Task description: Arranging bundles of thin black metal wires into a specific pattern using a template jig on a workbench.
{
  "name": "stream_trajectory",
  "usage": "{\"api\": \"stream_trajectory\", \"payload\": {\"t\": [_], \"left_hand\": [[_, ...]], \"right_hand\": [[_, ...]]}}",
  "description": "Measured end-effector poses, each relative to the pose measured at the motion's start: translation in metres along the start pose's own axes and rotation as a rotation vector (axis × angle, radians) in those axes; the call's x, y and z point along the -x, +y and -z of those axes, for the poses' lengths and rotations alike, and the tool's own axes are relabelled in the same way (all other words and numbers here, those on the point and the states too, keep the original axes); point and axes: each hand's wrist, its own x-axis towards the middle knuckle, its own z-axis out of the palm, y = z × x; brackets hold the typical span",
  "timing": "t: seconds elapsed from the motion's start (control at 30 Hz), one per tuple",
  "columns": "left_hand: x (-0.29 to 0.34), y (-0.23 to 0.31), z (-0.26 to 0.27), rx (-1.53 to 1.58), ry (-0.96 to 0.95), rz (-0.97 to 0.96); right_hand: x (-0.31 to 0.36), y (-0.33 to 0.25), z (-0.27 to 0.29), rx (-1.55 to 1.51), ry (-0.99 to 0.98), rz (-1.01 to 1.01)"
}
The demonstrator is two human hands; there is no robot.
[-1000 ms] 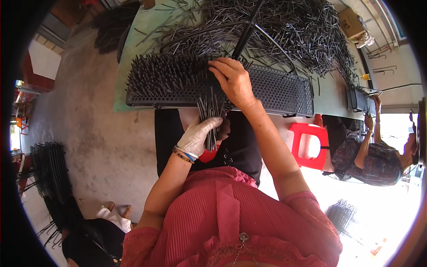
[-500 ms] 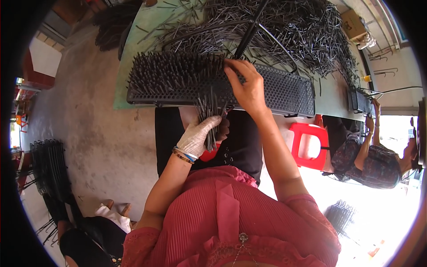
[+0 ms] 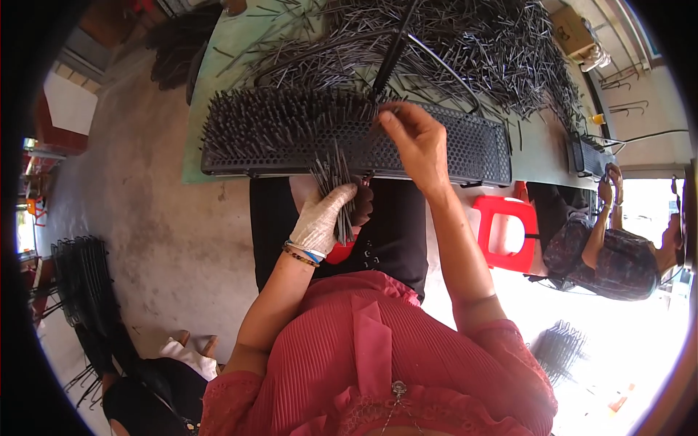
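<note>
My left hand [image 3: 318, 219], in a pale work glove, is closed around a bundle of thin dark rods [image 3: 332, 174] in front of the rack's near edge. The rods stand roughly upright in the grip, with their tops fanned out. Before me lies a long black perforated rack [image 3: 472, 145]. Its left part is thick with upright dark rods [image 3: 251, 120], while the holes towards the right show bare. Over the border between the two parts, my bare right hand [image 3: 422, 149] has thumb and forefinger pinched together. What sits between those fingertips is blurred.
A large heap of loose dark rods [image 3: 502, 51] covers the far side of the green table [image 3: 195, 145]. A black bar frame [image 3: 392, 62] rises behind the rack. At right are a red stool [image 3: 507, 265] and a seated person [image 3: 600, 254] at another rack [image 3: 587, 156].
My right hand has shifted slightly right and nearer to me over the rack. The left hand keeps hold of the rods in nearly the same place.
</note>
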Motion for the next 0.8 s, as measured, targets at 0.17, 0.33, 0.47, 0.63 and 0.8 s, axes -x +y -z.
{"api": "stream_trajectory", "payload": {"t": [0.17,0.33,0.47,0.63,0.8], "left_hand": [[0.0,-0.001,-0.002,-0.049,-0.023,0.005],[0.005,0.004,0.003,-0.061,-0.033,-0.007],[0.005,0.005,0.004,-0.074,-0.073,0.004],[0.005,0.007,0.005,-0.053,-0.055,0.066],[0.007,0.008,0.009,-0.136,-0.111,0.06]], "right_hand": [[-0.026,0.025,-0.011,0.094,0.142,0.154],[-0.024,0.013,-0.018,0.296,0.108,0.155],[-0.023,0.012,-0.021,0.348,0.101,0.247],[-0.025,0.012,-0.022,0.358,0.082,0.252],[-0.024,0.014,-0.022,0.354,0.069,0.258]]}}
